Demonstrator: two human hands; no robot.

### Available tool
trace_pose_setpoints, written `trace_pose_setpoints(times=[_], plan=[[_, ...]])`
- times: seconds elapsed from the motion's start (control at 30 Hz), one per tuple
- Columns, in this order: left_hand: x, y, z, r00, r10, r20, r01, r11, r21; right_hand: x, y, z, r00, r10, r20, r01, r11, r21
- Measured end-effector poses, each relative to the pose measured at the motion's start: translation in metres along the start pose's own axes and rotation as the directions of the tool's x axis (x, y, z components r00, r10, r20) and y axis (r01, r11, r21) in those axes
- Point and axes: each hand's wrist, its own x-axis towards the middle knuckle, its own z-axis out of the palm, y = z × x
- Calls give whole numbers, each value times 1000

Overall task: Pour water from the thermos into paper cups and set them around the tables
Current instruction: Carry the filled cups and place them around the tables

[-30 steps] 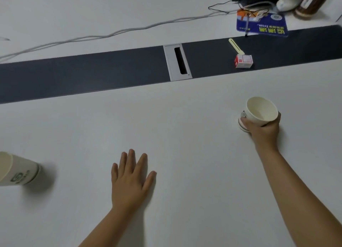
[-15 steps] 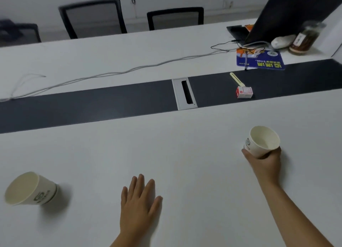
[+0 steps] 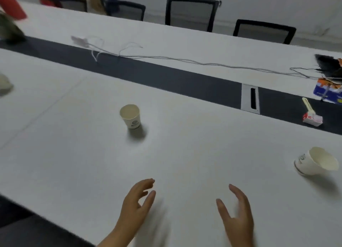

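Observation:
Two white paper cups stand on the white table (image 3: 185,145). One paper cup (image 3: 130,116) is upright in the middle, well ahead of my hands. The other paper cup (image 3: 312,161) stands at the right, apart from my right hand. My left hand (image 3: 137,202) and my right hand (image 3: 236,209) hover low over the table near its front edge, fingers relaxed and spread, holding nothing. A red object (image 3: 11,4), blurred, is at the far left corner; I cannot tell whether it is the thermos.
A dark strip (image 3: 166,76) with a grey cable slot (image 3: 250,98) runs across the table. White cables (image 3: 166,58) lie behind it. A small red-and-white box (image 3: 312,118) and a blue packet (image 3: 327,94) sit at the right. Black chairs (image 3: 190,13) line the far side.
My right hand has let go of the right cup and drawn back toward me. My left hand has lifted off the table. The view has swung left, so both cups sit further right.

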Motion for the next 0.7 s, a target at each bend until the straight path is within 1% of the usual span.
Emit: trace_pose_setpoints(times=[0.03, 0.1, 0.17, 0.2, 0.27, 0.3, 0.37, 0.43, 0.5, 0.57, 0.63, 0.67, 0.7], plan=[[-23, -1, -22, 998, -32, -55, 29, 999, -41, -18, -17, 13, 995, -53, 80, 52, 998, 17], [-74, -9, -66, 980, -90, -178, 74, 993, -93, -54, -48, 42, 961, -147, 234, 129, 988, 90], [-129, -19, -109, 928, -178, -326, 129, 978, -165, -89, -80, 68, 902, -188, 389, 114, 972, 206], [-159, -26, -128, 897, -200, -393, 136, 973, -185, -108, -97, 81, 865, -216, 452, 107, 961, 254], [-226, -46, -165, 822, -193, -536, 128, 979, -157, -154, -132, 106, 776, -275, 567, 92, 940, 330], [-260, -61, -180, 768, -197, -610, 143, 980, -137, -181, -148, 118, 735, -294, 610, 76, 931, 357], [-334, -95, -197, 648, -271, -712, 233, 960, -153, -233, -171, 141, 643, -339, 687, 63, 917, 394], [-404, -124, -202, 508, -331, -795, 306, 932, -193, -280, -181, 172, 521, -391, 759, 108, 912, 396], [-467, -154, -196, 360, -408, -839, 336, 896, -292, -323, -177, 201, 357, -359, 862, 130, 933, 335], [-517, -179, -189, 223, -496, -839, 338, 847, -411, -361, -176, 226, 177, -322, 930, 169, 941, 293], [-551, -203, -180, 130, -565, -815, 324, 801, -504, -390, -179, 245, -26, -246, 969, 209, 947, 246], [-561, -211, -177, 84, -594, -800, 315, 778, -545, -401, -181, 252, -112, -204, 972, 232, 946, 226], [-567, -220, -176, 32, -615, -788, 296, 759, -580, -410, -183, 262, -174, -175, 969, 248, 945, 215]])
